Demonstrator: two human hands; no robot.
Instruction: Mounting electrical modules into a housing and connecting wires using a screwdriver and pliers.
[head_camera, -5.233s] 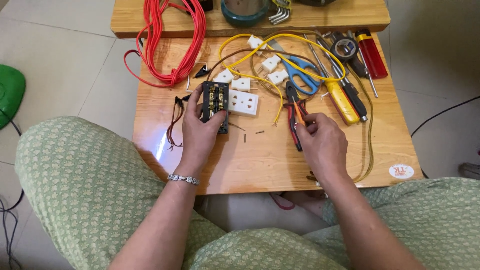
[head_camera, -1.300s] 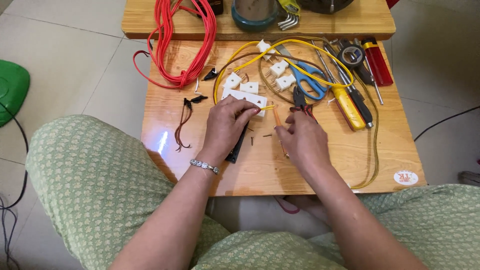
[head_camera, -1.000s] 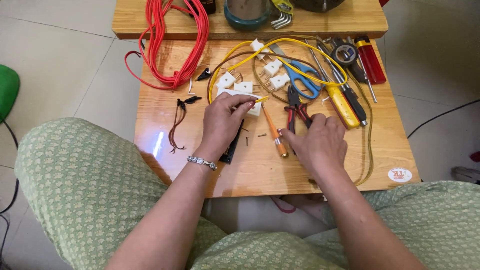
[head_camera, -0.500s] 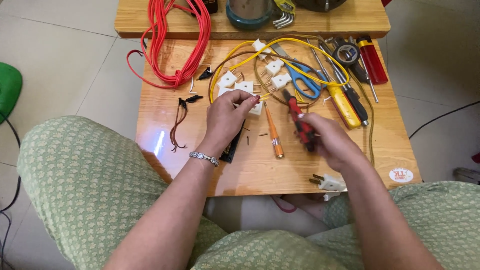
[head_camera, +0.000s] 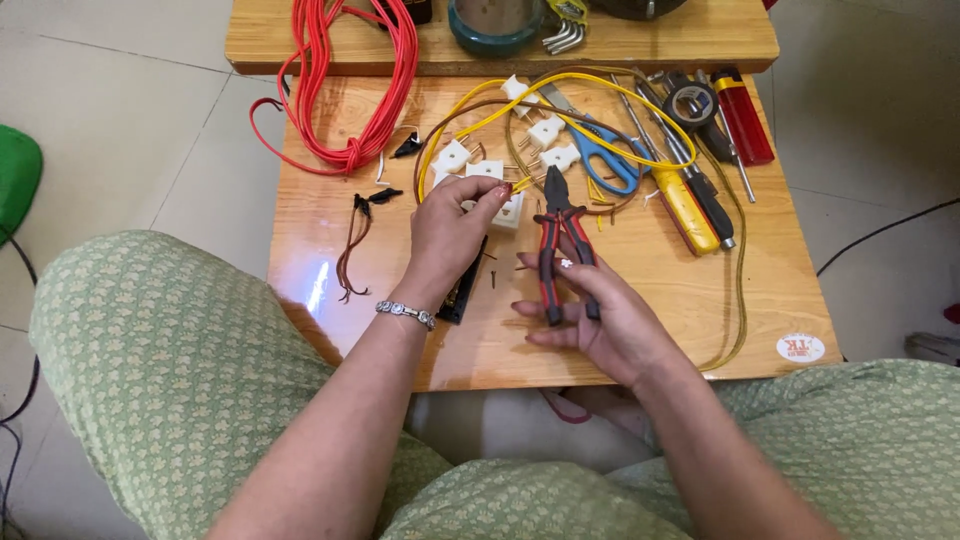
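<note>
1. Our right hand (head_camera: 600, 320) grips the pliers (head_camera: 562, 245) by the red-and-black handles, fingers curled around them, nose pointing away from us, jaws together.
2. Our left hand (head_camera: 455, 225) pinches the end of the yellow wire (head_camera: 600, 95) between thumb and fingertips, just left of the pliers' nose.
3. White socket (head_camera: 508, 210) sits under the left fingertips; a black part (head_camera: 465, 290) lies beneath the left palm, mostly hidden.
4. Wire end and pliers' nose are near each other, mid-table; we can't tell if they touch.
5. Beyond the hands: white plugs (head_camera: 548, 130), blue scissors (head_camera: 605, 165), the yellow wire looping over both.
6. Right side: yellow screwdriver (head_camera: 685, 205), black tape roll (head_camera: 690, 100), red lighter (head_camera: 742, 118).
7. Left side: short dark wire pieces (head_camera: 352, 240), red cable coil (head_camera: 350, 90).
8. All on the wooden table (head_camera: 680, 310); a second wooden board (head_camera: 690, 40) behind holds a teal cup (head_camera: 497, 25) and hex keys (head_camera: 562, 35).
</note>
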